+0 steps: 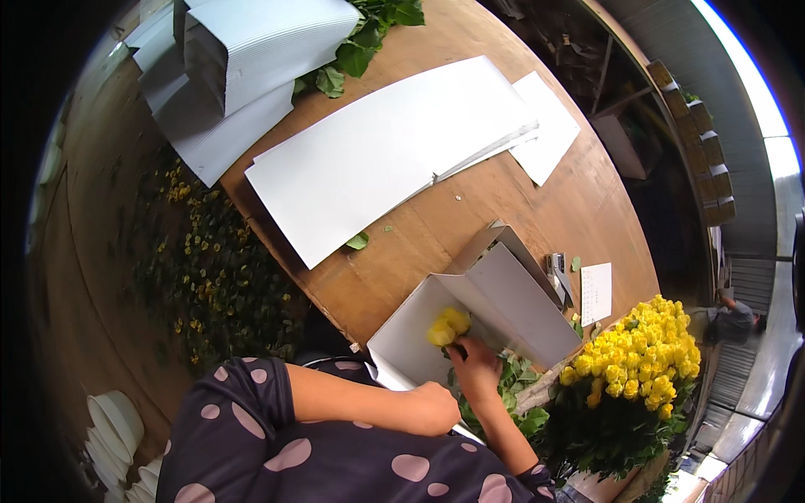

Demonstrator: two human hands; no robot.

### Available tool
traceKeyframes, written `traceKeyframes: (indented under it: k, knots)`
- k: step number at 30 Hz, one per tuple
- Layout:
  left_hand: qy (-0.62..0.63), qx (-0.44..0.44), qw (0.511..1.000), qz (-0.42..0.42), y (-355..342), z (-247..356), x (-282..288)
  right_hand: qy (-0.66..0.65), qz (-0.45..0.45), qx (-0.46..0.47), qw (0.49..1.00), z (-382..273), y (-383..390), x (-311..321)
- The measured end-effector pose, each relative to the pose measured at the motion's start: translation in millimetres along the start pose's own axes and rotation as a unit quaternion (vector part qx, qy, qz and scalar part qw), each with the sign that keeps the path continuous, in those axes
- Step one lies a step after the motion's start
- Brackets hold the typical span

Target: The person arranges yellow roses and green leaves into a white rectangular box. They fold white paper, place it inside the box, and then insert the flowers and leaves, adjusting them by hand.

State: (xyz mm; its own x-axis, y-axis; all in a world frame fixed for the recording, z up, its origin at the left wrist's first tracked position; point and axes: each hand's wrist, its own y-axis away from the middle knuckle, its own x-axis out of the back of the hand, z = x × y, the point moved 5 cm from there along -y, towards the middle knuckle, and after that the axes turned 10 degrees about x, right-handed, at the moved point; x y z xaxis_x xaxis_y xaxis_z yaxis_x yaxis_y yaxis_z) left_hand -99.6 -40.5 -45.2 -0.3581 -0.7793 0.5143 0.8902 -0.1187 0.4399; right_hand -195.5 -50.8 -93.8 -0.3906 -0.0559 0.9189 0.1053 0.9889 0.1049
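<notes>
Two yellow roses (449, 325) lie with their blooms inside an open, pale cardboard wrap (415, 331) at the near table edge. My right hand (476, 369) is closed just below the blooms, with its fingers at their stems. Close to my body, my left hand (434, 409) makes a fist by the wrap's near edge; what it grips is hidden. Green rose leaves (521, 390) spread to the right of my right hand. A big bunch of yellow roses (641, 356) stands at the right.
White cardboard sheets (394, 142) are stacked on the wooden table (352, 289). Folded corrugated card (260, 50) sits at far left. A stapler (556, 272) and a small printed card (596, 293) lie right of the wrap. Fallen roses and leaves (205, 251) cover the floor. Another person (731, 323) is distant right.
</notes>
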Motion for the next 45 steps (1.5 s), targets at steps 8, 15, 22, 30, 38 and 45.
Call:
traceKeyframes:
  k: [8,15,22,30,38,45]
  knots:
    - [0.003,-0.001,1.0,0.026,3,1,1,-0.12,-0.153,-0.09,0.977,-2,8,-28]
    - [0.021,0.02,0.999,0.029,-1,-5,-15,-0.145,-0.286,-0.069,0.945,-18,17,-53]
    - [0.059,0.055,0.966,0.247,-2,-22,14,-0.214,-0.244,-0.005,0.946,16,49,-126]
    - [-0.13,0.26,0.946,0.145,-12,-51,14,-0.214,-0.172,0.077,0.959,-16,22,-54]
    - [-0.245,0.301,0.918,0.086,-5,-69,-5,-0.042,0.082,-0.297,0.95,176,123,147]
    - [-0.312,0.287,0.904,0.055,-10,-50,8,0.18,0.269,-0.313,0.893,321,239,121]
